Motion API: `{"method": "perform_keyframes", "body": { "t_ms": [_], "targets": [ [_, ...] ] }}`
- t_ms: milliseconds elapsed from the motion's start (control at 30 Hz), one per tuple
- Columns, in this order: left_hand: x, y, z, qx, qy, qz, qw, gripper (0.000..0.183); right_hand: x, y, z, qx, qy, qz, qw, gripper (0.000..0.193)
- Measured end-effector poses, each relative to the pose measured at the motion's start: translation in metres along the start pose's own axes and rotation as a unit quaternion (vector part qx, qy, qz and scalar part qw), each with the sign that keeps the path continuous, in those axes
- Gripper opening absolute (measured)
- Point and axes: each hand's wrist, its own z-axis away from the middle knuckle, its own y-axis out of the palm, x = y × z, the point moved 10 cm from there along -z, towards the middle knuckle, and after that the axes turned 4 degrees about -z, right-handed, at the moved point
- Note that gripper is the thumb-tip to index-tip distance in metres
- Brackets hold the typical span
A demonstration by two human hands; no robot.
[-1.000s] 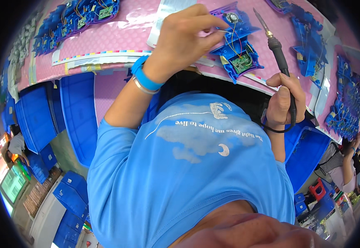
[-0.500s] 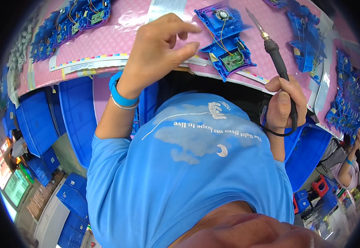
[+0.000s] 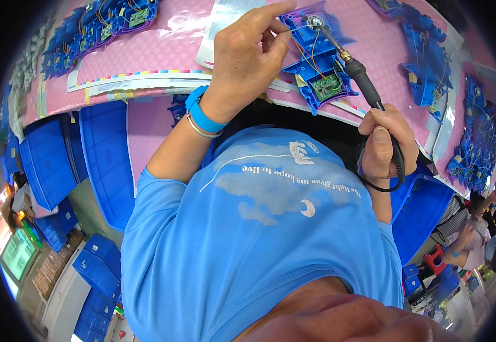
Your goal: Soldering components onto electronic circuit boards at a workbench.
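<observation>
My right hand (image 3: 389, 142) grips a soldering iron (image 3: 362, 80) by its black handle. The iron's tip meets the round metal speaker (image 3: 316, 23) in an open blue plastic housing (image 3: 318, 61). At the housing's left edge is my left hand (image 3: 251, 54), with curled fingers and the index finger stretched toward the far corner. A thin pale wire (image 3: 299, 27) runs from near its thumb to the speaker; the hold on it is partly hidden. A green circuit board (image 3: 326, 85) sits in the near half, joined to the speaker side by thin coloured wires.
More blue housings with boards lie at the far left (image 3: 105, 28) and right (image 3: 427, 62), with a wired heap (image 3: 476, 145) farther right. A printed paper strip (image 3: 134, 80) runs along the pink table edge. Blue bins (image 3: 107, 165) stand below. People work at both sides.
The soldering iron has moved left and away from me, down onto the speaker. My left hand has moved right, up to the housing's edge.
</observation>
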Motion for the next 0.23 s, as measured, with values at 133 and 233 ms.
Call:
{"method": "perform_keyframes", "body": {
  "t_ms": [133,233],
  "targets": [
    [-0.004,0.0007,0.0006,-0.002,0.011,-0.018,1.0,0.046,-0.0015,0.0013,-0.0008,0.002,-0.001,0.008,1.0,0.026],
    [-0.0018,0.0031,0.0013,0.013,0.0,-0.073,0.997,0.046,-0.006,0.0023,0.001,0.002,0.012,-0.009,1.0,0.028]
  ]
}}
